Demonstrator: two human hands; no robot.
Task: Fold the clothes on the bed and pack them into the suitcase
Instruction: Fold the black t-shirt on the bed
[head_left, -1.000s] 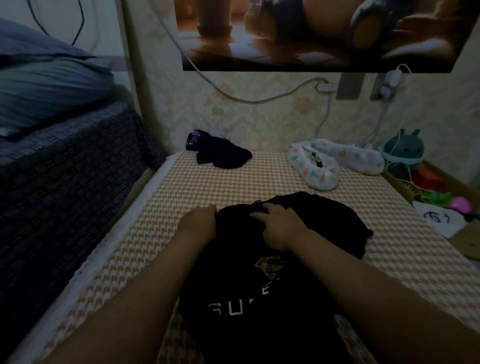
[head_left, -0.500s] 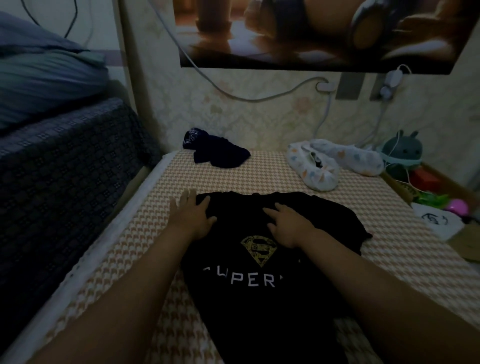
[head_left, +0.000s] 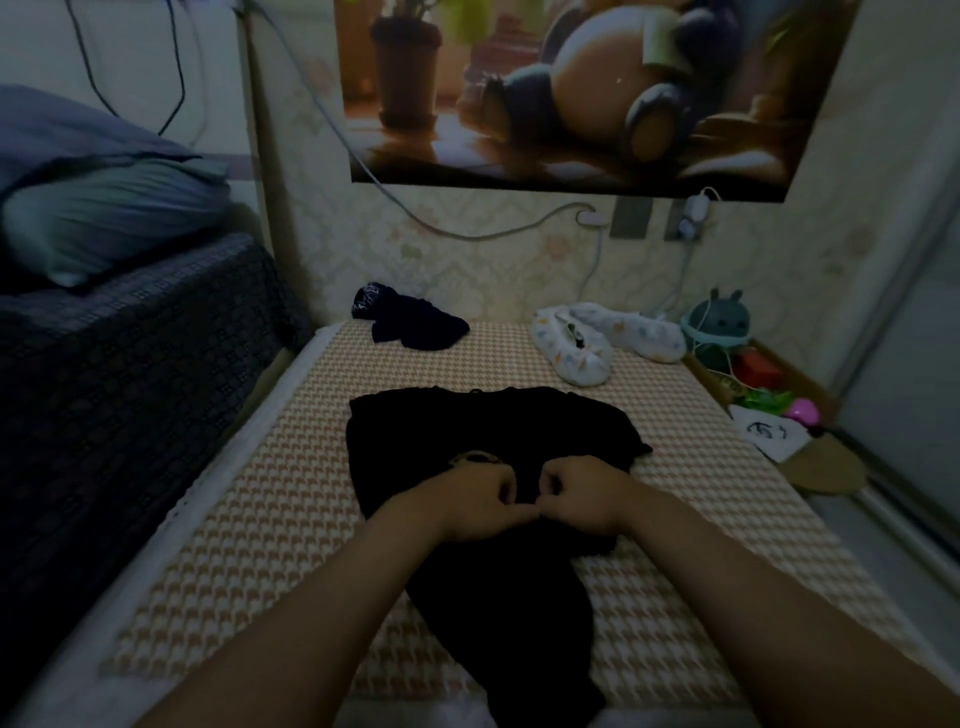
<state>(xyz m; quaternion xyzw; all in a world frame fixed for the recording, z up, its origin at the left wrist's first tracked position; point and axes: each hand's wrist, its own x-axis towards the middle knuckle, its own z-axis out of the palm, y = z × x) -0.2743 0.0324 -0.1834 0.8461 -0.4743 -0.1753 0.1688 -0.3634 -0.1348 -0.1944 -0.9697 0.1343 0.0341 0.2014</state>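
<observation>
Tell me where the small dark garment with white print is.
Head view: the small dark garment lies crumpled at the far left corner of the bed, left of the white spotted garment, beyond the black T-shirt.

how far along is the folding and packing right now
Done: nothing visibly; no folded pile or suitcase shows. In hand: the black T-shirt lies spread on the bed, and the left hand and right hand both pinch its fabric near the middle, seemingly starting a fold. Left: a dark garment and white patterned clothing lie crumpled at the bed's far end, then all the packing.
</observation>
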